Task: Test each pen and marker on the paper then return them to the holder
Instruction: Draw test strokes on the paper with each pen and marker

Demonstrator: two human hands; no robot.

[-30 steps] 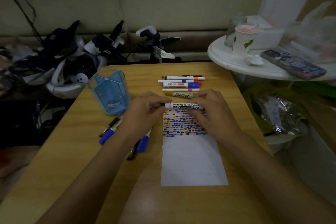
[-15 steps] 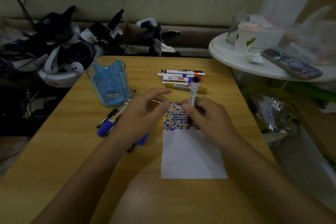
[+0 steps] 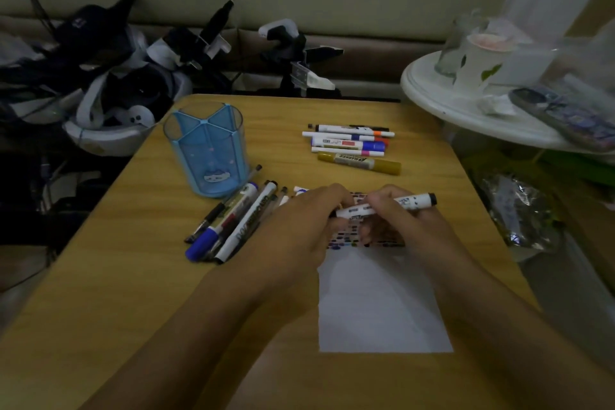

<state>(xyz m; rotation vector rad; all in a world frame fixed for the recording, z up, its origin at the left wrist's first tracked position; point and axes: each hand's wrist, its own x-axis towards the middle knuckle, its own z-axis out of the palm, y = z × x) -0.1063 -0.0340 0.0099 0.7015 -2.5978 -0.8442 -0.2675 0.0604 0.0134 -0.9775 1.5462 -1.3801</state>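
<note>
- Your right hand grips the whiteboard marker over the paper.
- Your left hand pinches its left end.
- The holder stands far left.

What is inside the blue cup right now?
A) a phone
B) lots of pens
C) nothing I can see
C: the blue holder looks empty through its clear walls, while the pens lie on the table beside it.
</note>
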